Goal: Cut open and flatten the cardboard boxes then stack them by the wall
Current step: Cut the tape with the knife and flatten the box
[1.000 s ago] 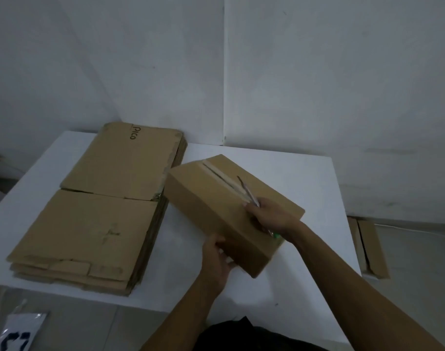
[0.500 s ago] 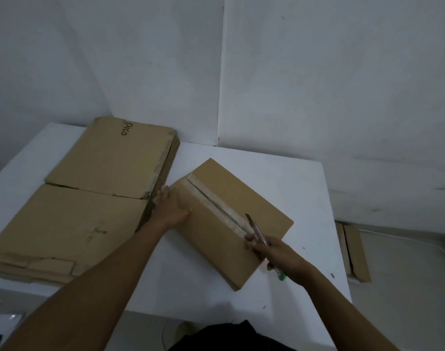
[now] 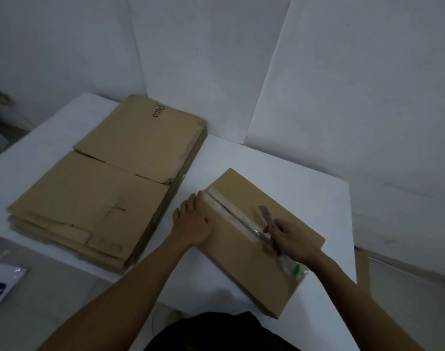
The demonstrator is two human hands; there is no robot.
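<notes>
A person's L hand (image 3: 193, 224) presses flat on a taped cardboard box (image 3: 241, 264) on a white table (image 3: 305, 183). The R hand (image 3: 292, 240) grips a utility knife (image 3: 267, 219), blade jutting past the fingertips, beside the tape seam (image 3: 230, 211). A flattened cardboard stack (image 3: 102, 186) lies just left of the L fingers.

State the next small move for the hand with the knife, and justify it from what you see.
Probably lower the knife into the tape seam and draw it along. The right hand grips the knife over the box, the blade seems lifted just beside the tape, and the left hand presses on the box, steadying it.
</notes>
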